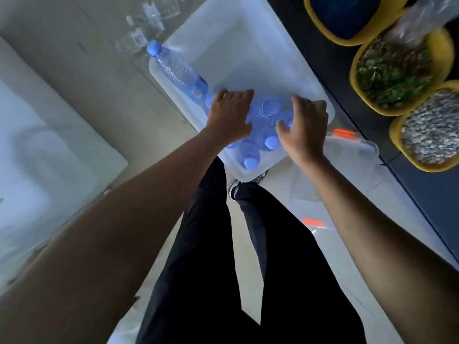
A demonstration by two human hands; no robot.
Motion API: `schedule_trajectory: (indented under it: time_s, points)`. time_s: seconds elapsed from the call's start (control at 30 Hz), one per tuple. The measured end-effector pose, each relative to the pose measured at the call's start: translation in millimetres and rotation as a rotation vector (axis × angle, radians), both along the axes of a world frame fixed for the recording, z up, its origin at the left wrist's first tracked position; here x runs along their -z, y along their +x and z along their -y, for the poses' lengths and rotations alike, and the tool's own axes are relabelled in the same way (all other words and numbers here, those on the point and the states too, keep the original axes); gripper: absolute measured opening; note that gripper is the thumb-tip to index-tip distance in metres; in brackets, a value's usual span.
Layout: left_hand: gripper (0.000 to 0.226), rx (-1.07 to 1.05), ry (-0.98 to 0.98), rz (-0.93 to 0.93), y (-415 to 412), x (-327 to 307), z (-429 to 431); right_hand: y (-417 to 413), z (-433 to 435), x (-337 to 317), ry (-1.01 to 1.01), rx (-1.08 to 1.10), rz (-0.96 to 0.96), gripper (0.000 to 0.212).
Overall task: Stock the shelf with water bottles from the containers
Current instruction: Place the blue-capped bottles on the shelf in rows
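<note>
A translucent white bin (pixel 248 45) stands on the floor ahead of my legs. Several water bottles (pixel 269 141) with blue caps stand packed in its near corner. One more water bottle (pixel 173 68) lies tilted across the bin's left rim, cap pointing away. My left hand (pixel 228 117) reaches down from above, its fingers curled round a bottle in the left of the cluster. My right hand (pixel 306 130) grips a bottle at the right of the cluster, thumb and fingers wrapped round it. The bottles under both palms are mostly hidden.
Three yellow bowls sit on a dark surface at right: one with green herbs (pixel 395 73), one with grey seeds (pixel 432 127), one dark (pixel 347 16). A clear container with orange latches (pixel 347 145) lies under my right forearm. A white lid (pixel 49 157) lies left.
</note>
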State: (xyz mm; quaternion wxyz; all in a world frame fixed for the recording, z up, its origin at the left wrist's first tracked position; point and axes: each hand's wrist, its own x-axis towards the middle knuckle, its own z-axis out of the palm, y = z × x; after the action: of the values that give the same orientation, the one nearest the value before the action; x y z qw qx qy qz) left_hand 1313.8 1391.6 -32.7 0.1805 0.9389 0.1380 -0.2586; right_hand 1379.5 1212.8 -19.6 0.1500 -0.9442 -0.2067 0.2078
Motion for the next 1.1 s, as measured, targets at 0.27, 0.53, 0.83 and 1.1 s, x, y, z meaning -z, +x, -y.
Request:
schedule_trajectory:
  time_s: [0.27,0.53,0.83,1.1]
  points:
    - [0.069,0.03,0.105,-0.016,25.6,0.3,-10.3,26.8,-29.4,25.5,-0.046,-0.039,-0.201,0.06]
    - [0.042,-0.35,-0.057,0.177,-1.8,-21.2,-1.0,24.5,-24.9,-10.3,0.179,0.034,-0.227,0.056]
    - [0.032,-0.661,-0.24,0.463,36.2,-175.4,-21.8,54.8,-48.0,-164.7,0.522,0.178,-0.141,0.047]
    - [0.037,-0.612,-0.359,0.794,97.3,-377.7,-49.8,79.5,-64.2,-367.0,0.665,0.239,0.036,0.033]
